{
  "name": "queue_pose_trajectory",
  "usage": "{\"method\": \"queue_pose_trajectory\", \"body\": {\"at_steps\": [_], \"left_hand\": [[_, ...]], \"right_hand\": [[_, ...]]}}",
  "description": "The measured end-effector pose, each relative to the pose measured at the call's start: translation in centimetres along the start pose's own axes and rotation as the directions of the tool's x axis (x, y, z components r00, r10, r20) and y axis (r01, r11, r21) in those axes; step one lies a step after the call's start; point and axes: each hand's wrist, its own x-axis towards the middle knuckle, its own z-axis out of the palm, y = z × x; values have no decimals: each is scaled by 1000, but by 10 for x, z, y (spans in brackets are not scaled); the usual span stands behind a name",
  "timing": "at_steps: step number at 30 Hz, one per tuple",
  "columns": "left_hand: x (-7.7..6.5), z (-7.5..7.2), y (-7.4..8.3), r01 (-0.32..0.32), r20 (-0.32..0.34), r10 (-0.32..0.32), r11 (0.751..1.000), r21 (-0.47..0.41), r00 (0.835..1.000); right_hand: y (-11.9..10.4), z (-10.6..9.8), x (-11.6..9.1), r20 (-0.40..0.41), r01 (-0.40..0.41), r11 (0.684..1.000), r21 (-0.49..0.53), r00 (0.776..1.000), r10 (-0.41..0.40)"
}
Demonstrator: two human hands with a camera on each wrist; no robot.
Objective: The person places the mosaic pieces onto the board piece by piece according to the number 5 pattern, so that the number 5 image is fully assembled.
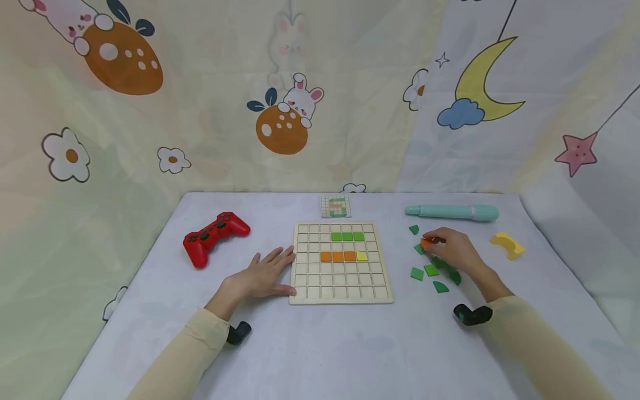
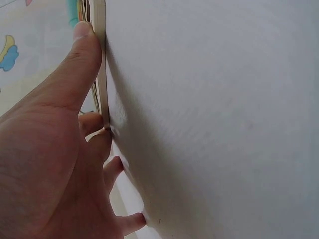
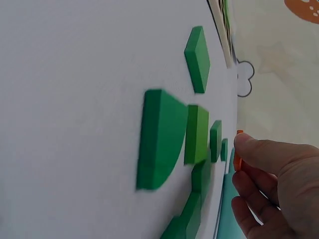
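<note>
My right hand (image 1: 454, 249) pinches a small orange tile (image 1: 426, 243) between thumb and fingers, above a scatter of green tiles; the right wrist view shows the orange tile (image 3: 238, 158) edge-on. Among the loose pieces are a green square (image 1: 417, 273), a light green tile (image 1: 431, 270) and a quarter-round green tile (image 1: 440, 286). Fingers spread, my left hand (image 1: 262, 276) touches the left edge of a pale wooden grid board (image 1: 341, 280). On the board lie three light green tiles (image 1: 347, 236) in one row, and three orange tiles (image 1: 338, 256) with a yellow tile (image 1: 362, 256) lower down.
Behind the board lies a small patterned card (image 1: 335, 206). A red game controller (image 1: 216, 238) is at the left. Toward the back right lies a teal tube-shaped object (image 1: 452, 212), with a yellow arch block (image 1: 508, 245) nearer the right edge. A printed curtain hangs behind the table.
</note>
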Motion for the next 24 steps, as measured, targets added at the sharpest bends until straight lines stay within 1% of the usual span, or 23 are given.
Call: {"method": "queue_pose_trajectory", "body": {"at_steps": [3,10,13,18,20,24], "left_hand": [[0,1,-1,-1,-1,1,1000,2,1000],[0,2,-2,2,0,-2,1000,-5,1000],[1,3,-4,5,-5,-5,1000,-8,1000],[2,5,-6,-5,-10,5,1000,-8,1000],[2,5,-6,-8,-8,8,1000,-7,1000],[2,3,-5,-1,-1,1,1000,-6,1000]], "right_hand": [[-12,6,8,-11,43,999,-3,999,-43],[-49,22,27,-3,95,995,25,996,-95],[-67,30,34,10,122,992,45,992,-122],[-95,45,43,50,133,988,78,989,-137],[-106,52,47,67,133,987,86,988,-139],[-124,67,52,88,161,983,91,982,-169]]}}
